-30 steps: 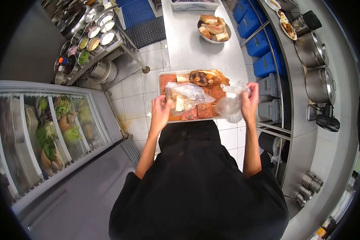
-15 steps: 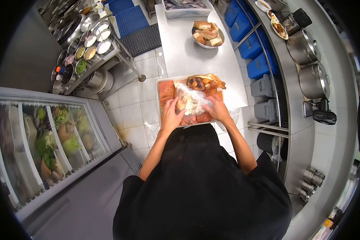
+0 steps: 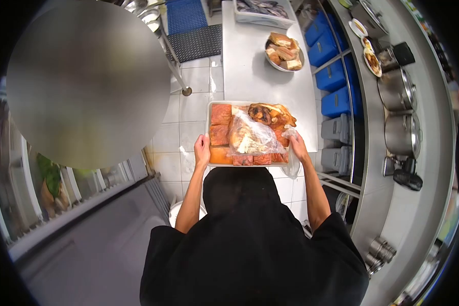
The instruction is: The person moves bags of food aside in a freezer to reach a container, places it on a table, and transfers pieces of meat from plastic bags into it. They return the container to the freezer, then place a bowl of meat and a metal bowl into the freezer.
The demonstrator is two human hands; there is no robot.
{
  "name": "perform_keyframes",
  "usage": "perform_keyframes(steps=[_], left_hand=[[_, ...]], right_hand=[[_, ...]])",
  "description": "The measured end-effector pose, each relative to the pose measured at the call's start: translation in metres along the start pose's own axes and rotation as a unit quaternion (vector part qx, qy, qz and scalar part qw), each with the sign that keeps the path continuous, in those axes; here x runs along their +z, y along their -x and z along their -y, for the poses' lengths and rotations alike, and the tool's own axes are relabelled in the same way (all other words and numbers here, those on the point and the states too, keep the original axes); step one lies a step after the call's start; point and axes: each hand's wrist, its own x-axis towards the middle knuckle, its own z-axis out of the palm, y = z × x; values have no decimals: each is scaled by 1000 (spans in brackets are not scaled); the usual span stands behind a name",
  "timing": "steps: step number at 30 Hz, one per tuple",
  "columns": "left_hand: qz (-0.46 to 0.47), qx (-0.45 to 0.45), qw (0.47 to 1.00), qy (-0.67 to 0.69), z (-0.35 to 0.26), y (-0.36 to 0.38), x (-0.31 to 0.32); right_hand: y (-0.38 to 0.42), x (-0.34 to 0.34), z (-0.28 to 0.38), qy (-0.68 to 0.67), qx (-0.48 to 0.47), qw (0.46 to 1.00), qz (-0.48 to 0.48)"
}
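A pale plastic tray full of orange-red meat slabs is at the near end of the steel table. Clear plastic bagging covers a pale, bagged piece of meat in its middle. Behind that lies a browned, charred-looking roasted piece. My left hand is closed round the tray's left edge. On the opposite side, my right hand grips the right edge, with loose clear plastic bunched beside and under it.
On the steel table stand a metal bowl of meat chunks and a clear bin of fish. Blue bins sit under the right counter, which carries pots. A blurred grey disc hides the upper left.
Both hands have moved off the bagged meat in the middle, outward to the tray's left and right edges. The view has shifted, and a grey blur now covers the upper left.
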Motion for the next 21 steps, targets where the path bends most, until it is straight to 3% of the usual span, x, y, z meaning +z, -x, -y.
perform_keyframes(steps=[4,7,8,11,12,15,16,21], left_hand=[[-71,-57,993,80,17,52,7],[-181,-107,945,250,78,92,18],[-214,-160,926,268,82,103,20],[-82,-294,815,492,62,119,25],[-56,-277,824,492,100,120,29],[13,-290,776,560,153,112,38],[-4,-282,733,619,132,112,47],[-60,-187,725,661,126,152,62]], right_hand=[[3,0,-3,-49,4,998,47],[-3,-6,2,-80,27,990,117],[-9,-10,3,-88,33,986,139],[-24,-17,3,-79,11,973,218],[-30,-16,2,-103,16,968,230],[-38,-16,-8,-50,-44,973,222],[-29,-11,18,-53,-26,975,214],[-17,-10,70,-62,-75,956,279]])
